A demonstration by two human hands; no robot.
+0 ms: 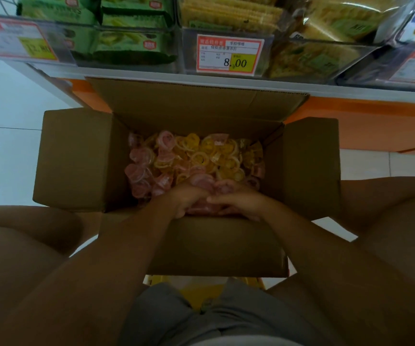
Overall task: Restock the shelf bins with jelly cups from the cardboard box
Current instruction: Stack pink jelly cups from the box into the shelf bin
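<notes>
An open cardboard box (76, 158) stands on the floor in front of me with its four flaps spread. Inside lie several pink and yellow jelly cups (201, 156), pink mostly at the left and near side, yellow in the middle. Both hands reach into the near part of the box. My left hand (189, 196) has its fingers curled down round pink cups. My right hand (238, 198) lies close beside it, fingers curled over the same heap of pink cups. The two hands touch each other.
Above the box runs a shelf with clear bins (226, 53) of green snack packs (126, 46) and yellow cracker packs (313, 61); price tags (230, 54) hang on the bin fronts. An orange shelf base (351, 126) lies behind the box. My knees flank the box.
</notes>
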